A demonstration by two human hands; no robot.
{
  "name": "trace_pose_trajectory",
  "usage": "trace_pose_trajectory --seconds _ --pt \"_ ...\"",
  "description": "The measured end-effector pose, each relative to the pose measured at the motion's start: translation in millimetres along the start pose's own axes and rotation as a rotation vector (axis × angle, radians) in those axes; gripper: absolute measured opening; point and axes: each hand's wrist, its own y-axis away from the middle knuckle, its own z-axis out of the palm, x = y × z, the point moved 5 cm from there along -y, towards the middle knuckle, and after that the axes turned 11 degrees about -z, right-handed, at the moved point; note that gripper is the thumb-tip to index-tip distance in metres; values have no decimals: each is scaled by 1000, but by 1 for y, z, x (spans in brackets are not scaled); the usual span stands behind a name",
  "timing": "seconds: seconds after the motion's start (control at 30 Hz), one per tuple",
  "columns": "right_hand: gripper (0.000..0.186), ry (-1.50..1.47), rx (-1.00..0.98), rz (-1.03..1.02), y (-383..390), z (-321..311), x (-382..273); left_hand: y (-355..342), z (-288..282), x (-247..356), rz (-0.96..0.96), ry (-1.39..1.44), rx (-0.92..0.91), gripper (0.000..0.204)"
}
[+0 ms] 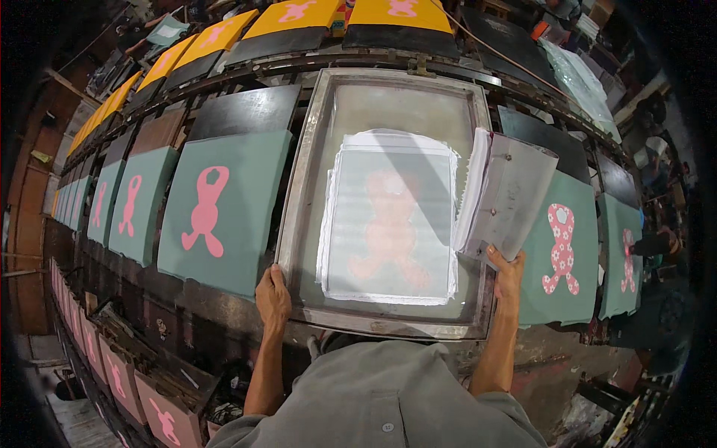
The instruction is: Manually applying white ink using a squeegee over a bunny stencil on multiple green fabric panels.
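I am standing at the near edge of the long bench [224, 306] and holding a big metal-framed printing screen [388, 201] that is lying flat over one of the pallets. My left hand [273, 297] is gripping the near left corner of the frame, with the fingers curled over its rim. My right hand [508, 272] is at the near right corner, closed around the lower end of a wide squeegee [511, 198], which is leaning tilted against the right side of the frame. Through the mesh a pale pink rabbit-like figure [390, 228] is showing inside a white taped rectangle. Just to the left of the screen a grey-green cloth piece [246, 224] is lying with a plain pink figure on it, and to the right another grey-green piece [579, 284] is carrying a pink figure with white flowers. Yellow pieces [216, 37] are lying along the far edge of the bench.
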Motion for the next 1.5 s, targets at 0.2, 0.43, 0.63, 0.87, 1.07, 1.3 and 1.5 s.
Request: trace_pose_trajectory --seconds 0.2,0.43,0.63,0.87,1.07,1.3,1.5 --pt "44 -25 -77 23 2 -1 4 5 -13 8 36 33 47 56" --pt "37 -40 -82 -46 26 15 -28 2 -44 0 -12 79 47 57" --pt "33 -91 -89 -93 75 134 -34 -79 -125 -48 -8 176 57 58" --pt "19 -99 -181 -79 141 278 4 -180 -236 -96 21 182 88 55" --pt "20 -120 -213 -2 170 365 12 -242 -293 -114 10 105 69 57" --pt "27 -150 -237 32 164 423 9 -299 -317 -113 90 81 -16 56" --pt "33 -131 -258 24 155 436 20 -325 -316 -116 171 60 26 53"
